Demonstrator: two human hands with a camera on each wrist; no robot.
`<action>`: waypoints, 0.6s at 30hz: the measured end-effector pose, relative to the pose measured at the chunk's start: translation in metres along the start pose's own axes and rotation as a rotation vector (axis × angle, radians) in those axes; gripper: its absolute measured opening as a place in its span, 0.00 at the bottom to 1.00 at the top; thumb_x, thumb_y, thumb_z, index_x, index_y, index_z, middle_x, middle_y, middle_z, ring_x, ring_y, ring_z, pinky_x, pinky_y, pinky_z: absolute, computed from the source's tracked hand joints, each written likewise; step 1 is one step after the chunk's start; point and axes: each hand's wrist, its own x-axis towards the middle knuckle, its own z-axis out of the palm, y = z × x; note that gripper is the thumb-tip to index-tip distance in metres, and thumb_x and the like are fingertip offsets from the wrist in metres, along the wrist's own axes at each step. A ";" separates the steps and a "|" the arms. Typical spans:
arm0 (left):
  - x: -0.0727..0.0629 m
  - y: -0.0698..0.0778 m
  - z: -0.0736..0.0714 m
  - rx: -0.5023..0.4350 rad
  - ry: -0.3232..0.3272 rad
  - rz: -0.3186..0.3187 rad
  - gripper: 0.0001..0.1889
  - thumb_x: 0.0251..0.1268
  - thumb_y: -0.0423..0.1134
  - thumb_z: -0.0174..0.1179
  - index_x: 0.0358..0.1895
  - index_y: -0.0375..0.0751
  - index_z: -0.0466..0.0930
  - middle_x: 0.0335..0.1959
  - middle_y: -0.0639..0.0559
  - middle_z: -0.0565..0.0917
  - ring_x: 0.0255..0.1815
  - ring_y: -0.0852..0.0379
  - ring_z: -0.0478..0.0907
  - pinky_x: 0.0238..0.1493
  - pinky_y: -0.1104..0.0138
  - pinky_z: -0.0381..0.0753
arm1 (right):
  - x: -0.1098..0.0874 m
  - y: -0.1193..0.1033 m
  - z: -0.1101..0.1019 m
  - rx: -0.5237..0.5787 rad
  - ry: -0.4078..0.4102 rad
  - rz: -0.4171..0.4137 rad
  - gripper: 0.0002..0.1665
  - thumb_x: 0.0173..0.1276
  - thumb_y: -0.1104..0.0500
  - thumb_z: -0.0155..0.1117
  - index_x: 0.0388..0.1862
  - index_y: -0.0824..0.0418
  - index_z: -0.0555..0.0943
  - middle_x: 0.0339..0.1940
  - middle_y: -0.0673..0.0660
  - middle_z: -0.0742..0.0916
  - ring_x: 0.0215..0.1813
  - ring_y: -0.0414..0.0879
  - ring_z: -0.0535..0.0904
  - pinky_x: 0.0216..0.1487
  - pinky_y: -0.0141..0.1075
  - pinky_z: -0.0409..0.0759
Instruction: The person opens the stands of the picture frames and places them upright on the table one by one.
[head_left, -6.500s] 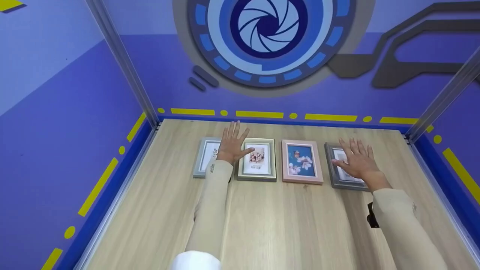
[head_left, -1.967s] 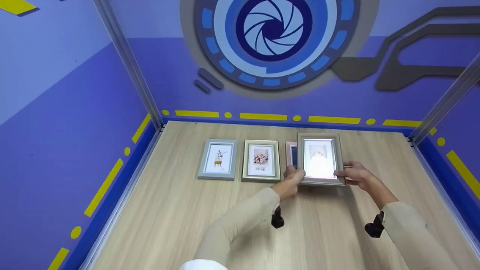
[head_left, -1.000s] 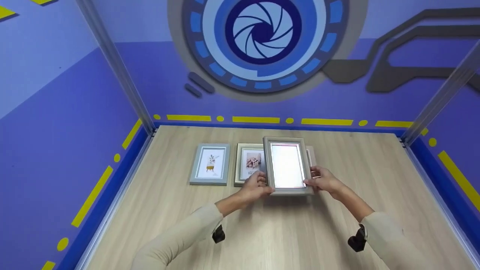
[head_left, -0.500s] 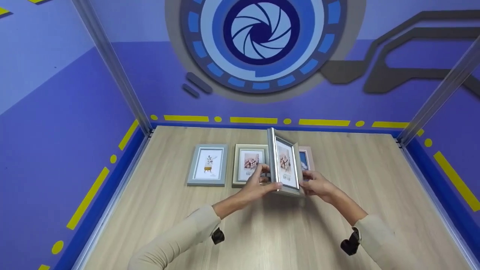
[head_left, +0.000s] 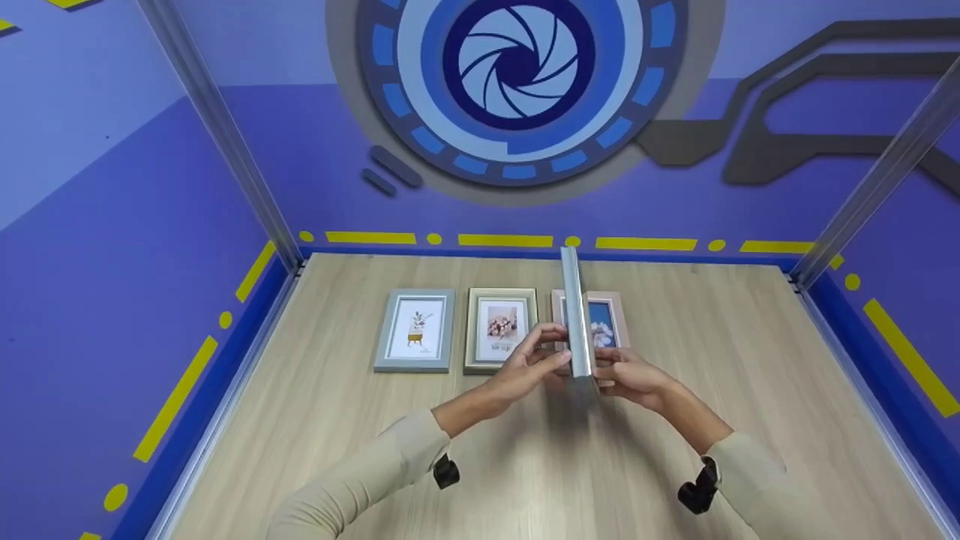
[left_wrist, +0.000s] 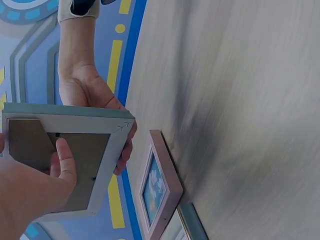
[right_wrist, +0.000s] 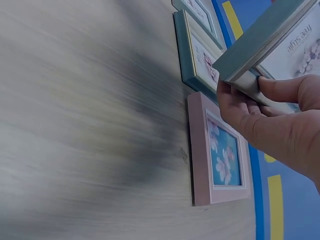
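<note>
A grey-silver picture frame (head_left: 576, 315) is held up off the table, seen edge-on in the head view. My left hand (head_left: 521, 373) is on its back side, fingers bent at the stand leg (left_wrist: 30, 142), which shows in the left wrist view. My right hand (head_left: 636, 379) grips the frame's edge, thumb on the front, where the right wrist view shows lettering and pale flowers. Behind it on the table lies a pink picture frame (head_left: 616, 311) with a blossom picture, partly hidden. A gold-rimmed frame (head_left: 472, 330) and a light blue-grey frame (head_left: 382, 337) lie to its left.
The wooden table (head_left: 337, 450) meets a purple back wall (head_left: 300, 165) just beyond the frames. Side walls with metal corner posts (head_left: 217, 135) enclose it. A small black device (head_left: 697, 487) hangs at the right cuff, another at the left (head_left: 446, 472).
The grey-silver frame was lifted from the row's right end and carried left over the pink one. In the last half second it has turned edge-on, moving slightly right; its picture no longer faces the head camera.
</note>
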 end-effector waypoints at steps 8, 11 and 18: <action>0.003 0.002 0.003 -0.003 -0.027 0.003 0.23 0.77 0.39 0.57 0.71 0.47 0.66 0.71 0.44 0.70 0.62 0.56 0.74 0.63 0.48 0.79 | 0.003 0.002 0.005 0.051 -0.011 -0.005 0.37 0.71 0.70 0.50 0.77 0.76 0.53 0.65 0.59 0.81 0.67 0.52 0.77 0.77 0.61 0.63; 0.005 0.001 0.003 -0.016 -0.018 0.006 0.23 0.77 0.39 0.56 0.71 0.47 0.66 0.71 0.43 0.69 0.64 0.55 0.72 0.65 0.43 0.77 | 0.003 0.003 0.006 0.076 -0.019 -0.008 0.36 0.71 0.70 0.50 0.76 0.76 0.54 0.64 0.58 0.81 0.71 0.56 0.75 0.78 0.63 0.60; 0.009 -0.001 0.005 -0.037 0.025 -0.008 0.25 0.77 0.38 0.56 0.73 0.44 0.64 0.70 0.41 0.69 0.65 0.54 0.71 0.60 0.56 0.82 | 0.002 0.006 0.007 0.091 -0.058 -0.022 0.35 0.72 0.70 0.50 0.76 0.74 0.55 0.64 0.57 0.84 0.66 0.48 0.79 0.73 0.57 0.70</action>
